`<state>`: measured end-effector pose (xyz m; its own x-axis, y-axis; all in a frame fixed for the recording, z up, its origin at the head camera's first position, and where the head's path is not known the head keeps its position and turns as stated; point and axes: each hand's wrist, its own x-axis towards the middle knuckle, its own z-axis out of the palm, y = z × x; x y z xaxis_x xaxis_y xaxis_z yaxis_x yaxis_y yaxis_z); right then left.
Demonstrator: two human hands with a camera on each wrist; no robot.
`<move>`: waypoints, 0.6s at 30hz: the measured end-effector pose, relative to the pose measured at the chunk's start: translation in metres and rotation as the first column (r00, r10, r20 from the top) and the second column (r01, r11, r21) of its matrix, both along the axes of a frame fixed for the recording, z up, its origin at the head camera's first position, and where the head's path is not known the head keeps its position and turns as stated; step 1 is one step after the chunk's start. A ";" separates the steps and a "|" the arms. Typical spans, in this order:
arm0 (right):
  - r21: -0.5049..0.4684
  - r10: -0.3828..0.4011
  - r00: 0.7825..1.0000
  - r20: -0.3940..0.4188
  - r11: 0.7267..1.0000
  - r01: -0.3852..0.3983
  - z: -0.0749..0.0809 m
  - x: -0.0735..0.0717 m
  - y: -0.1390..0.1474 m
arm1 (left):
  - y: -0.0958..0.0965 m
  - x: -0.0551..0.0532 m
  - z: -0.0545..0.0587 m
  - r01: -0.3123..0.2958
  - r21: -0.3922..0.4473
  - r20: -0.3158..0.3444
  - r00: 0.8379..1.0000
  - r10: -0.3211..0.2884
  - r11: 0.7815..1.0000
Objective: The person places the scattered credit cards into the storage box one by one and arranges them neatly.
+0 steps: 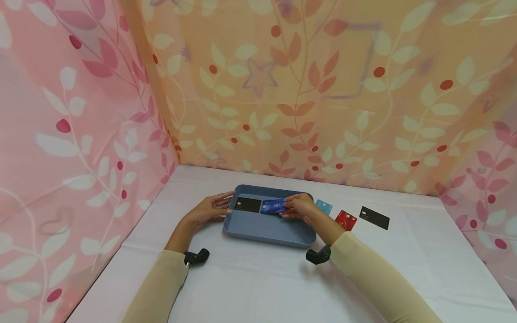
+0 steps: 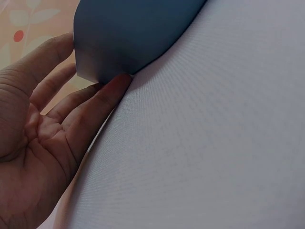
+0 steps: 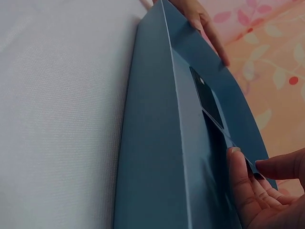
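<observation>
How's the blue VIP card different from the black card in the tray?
The right hand pinches the blue card; the black card lies in the tray with no hand on it. The blue card is bright; the black card is dark. Both are rectangular.

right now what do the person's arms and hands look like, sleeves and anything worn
The left sleeve and right sleeve are plain pale beige, ending short of the hands. At each cuff sits a black, rounded wrist device, left device and right device, jutting inward. The left hand and right hand wear no gloves.
</observation>
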<state>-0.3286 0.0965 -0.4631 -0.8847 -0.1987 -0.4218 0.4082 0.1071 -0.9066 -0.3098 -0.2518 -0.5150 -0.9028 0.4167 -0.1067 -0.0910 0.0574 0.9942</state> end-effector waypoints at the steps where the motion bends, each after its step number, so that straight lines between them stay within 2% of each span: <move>1: 0.001 0.003 1.000 -0.002 1.000 -0.003 0.000 0.000 0.000 | 0.000 0.000 0.000 0.001 0.002 0.001 1.000 -0.001 1.000; 8: 0.031 0.009 1.000 -0.004 0.999 -0.009 0.001 0.000 -0.002 | 0.001 -0.001 -0.001 -0.015 -0.003 0.012 1.000 0.015 1.000; 18: 0.024 0.006 1.000 0.002 1.000 -0.006 0.001 0.000 -0.005 | 0.000 -0.002 -0.001 -0.033 -0.023 0.022 0.999 0.033 0.999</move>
<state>-0.3287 0.0915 -0.4618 -0.8827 -0.1937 -0.4281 0.4093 0.1307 -0.9030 -0.3119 -0.2518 -0.5163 -0.9133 0.3838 -0.1364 -0.1156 0.0768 0.9903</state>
